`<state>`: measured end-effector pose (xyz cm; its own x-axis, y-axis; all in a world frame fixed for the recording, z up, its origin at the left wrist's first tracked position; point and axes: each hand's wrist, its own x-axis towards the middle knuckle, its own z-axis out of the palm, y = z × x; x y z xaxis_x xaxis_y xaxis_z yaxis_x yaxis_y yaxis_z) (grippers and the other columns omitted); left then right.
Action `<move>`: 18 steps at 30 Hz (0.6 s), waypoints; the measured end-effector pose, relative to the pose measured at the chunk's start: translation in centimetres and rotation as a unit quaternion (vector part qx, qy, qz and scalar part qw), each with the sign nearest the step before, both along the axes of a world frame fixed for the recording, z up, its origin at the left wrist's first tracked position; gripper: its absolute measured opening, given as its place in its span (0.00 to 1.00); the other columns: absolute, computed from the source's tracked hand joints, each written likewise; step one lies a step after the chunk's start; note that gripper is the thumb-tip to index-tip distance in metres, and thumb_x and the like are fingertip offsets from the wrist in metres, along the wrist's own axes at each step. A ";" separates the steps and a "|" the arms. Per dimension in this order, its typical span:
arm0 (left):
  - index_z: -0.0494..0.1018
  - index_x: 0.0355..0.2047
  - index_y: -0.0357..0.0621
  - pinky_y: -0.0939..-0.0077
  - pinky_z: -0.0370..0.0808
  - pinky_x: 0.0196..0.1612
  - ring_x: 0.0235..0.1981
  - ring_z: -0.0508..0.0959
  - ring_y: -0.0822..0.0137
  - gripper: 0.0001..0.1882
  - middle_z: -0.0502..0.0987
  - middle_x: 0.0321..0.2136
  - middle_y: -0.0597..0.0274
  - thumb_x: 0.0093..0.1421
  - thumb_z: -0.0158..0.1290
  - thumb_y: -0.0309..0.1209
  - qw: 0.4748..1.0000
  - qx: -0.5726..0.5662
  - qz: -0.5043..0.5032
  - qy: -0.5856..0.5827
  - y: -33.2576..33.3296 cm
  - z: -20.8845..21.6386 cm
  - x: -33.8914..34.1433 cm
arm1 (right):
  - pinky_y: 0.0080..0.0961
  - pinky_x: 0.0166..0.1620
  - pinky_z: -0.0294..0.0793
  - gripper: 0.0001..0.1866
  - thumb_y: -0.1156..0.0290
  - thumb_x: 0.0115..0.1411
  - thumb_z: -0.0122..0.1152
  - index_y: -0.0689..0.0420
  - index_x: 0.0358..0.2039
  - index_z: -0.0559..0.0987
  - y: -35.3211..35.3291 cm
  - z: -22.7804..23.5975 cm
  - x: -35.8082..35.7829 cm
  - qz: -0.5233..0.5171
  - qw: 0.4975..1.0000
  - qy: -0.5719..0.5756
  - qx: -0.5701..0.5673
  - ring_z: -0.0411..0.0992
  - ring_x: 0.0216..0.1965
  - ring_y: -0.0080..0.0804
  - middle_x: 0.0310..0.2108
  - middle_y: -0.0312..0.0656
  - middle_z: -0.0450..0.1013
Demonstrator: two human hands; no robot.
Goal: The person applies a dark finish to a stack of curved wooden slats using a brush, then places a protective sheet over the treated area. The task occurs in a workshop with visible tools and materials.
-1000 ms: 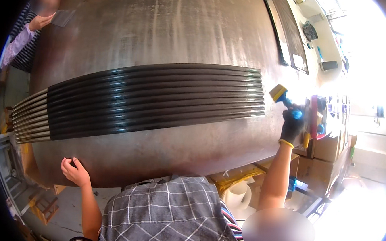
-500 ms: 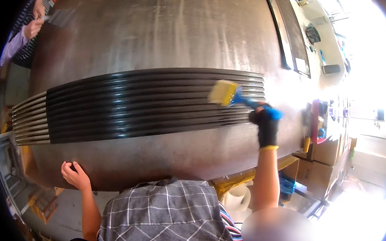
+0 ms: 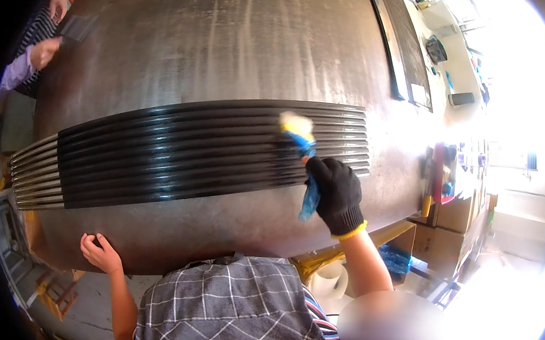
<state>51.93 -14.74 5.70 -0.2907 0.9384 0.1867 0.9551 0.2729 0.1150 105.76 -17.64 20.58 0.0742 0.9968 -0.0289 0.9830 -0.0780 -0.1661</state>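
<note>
- Head view: right hand (image 3: 337, 196), in a black glove, is clamped on a blue-handled brush (image 3: 301, 140), right of centre, its yellow head on the black slats (image 3: 191, 155).
- Left hand (image 3: 99, 252), lower left, bare, fingers curled on the table (image 3: 230, 47) edge.
- Another person's hands (image 3: 44, 50) upper left.

Grey plaid shirt w/ striped strap, black glove w/ yellow cuff on right hand (image 3: 337, 193), left hand (image 3: 99, 252) bare

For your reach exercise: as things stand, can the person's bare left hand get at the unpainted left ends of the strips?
Probably yes: the left hand rests on the table edge, with only bare tabletop between it and the unpainted strip ends.
</note>
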 end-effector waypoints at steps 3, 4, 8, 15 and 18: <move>0.68 0.35 0.42 0.58 0.63 0.52 0.51 0.67 0.52 0.11 0.68 0.50 0.54 0.62 0.48 0.37 1.000 -0.012 -0.012 -0.013 1.1 -0.6 0.3 | 0.19 0.31 0.68 0.13 0.68 0.62 0.53 0.65 0.41 0.74 -1.1 -3.6 3.3 -0.216 0.795 0.526 0.209 0.68 0.26 0.23 0.27 0.36 0.71; 0.68 0.35 0.42 0.58 0.63 0.52 0.51 0.68 0.52 0.11 0.68 0.50 0.54 0.62 0.48 0.37 1.000 -0.016 -0.002 -0.011 0.6 -0.4 -0.2 | 0.18 0.30 0.67 0.12 0.69 0.60 0.53 0.64 0.40 0.75 -0.5 -4.0 6.6 -0.279 0.778 0.535 0.177 0.67 0.25 0.21 0.24 0.35 0.70; 0.68 0.35 0.42 0.58 0.63 0.52 0.50 0.68 0.52 0.11 0.68 0.50 0.53 0.61 0.48 0.37 1.000 -0.017 -0.021 -0.001 0.8 -0.2 0.2 | 0.22 0.24 0.68 0.11 0.66 0.59 0.50 0.61 0.32 0.75 -3.5 -7.5 19.9 -0.569 0.601 0.473 0.303 0.68 0.20 0.25 0.19 0.37 0.70; 0.67 0.36 0.42 0.58 0.63 0.52 0.50 0.68 0.52 0.11 0.68 0.50 0.53 0.61 0.48 0.37 1.000 -0.012 -0.005 -0.020 0.7 -0.1 0.2 | 0.34 0.29 0.70 0.14 0.59 0.56 0.53 0.59 0.27 0.74 -3.6 -8.2 20.1 -0.497 0.696 0.444 0.267 0.72 0.24 0.39 0.22 0.46 0.74; 0.67 0.36 0.43 0.57 0.62 0.52 0.51 0.67 0.52 0.11 0.68 0.51 0.53 0.61 0.48 0.37 0.998 -0.044 0.010 -0.041 1.0 0.4 0.7 | 0.28 0.24 0.70 0.10 0.67 0.54 0.55 0.62 0.27 0.74 -4.4 -6.3 22.0 -0.515 0.848 0.002 0.127 0.70 0.19 0.34 0.21 0.45 0.73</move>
<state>52.59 -13.70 6.05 -0.3212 0.9438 0.0778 0.9374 0.3051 0.1680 127.77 -22.02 14.28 0.9098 0.3770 0.1738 0.4138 -0.8564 -0.3088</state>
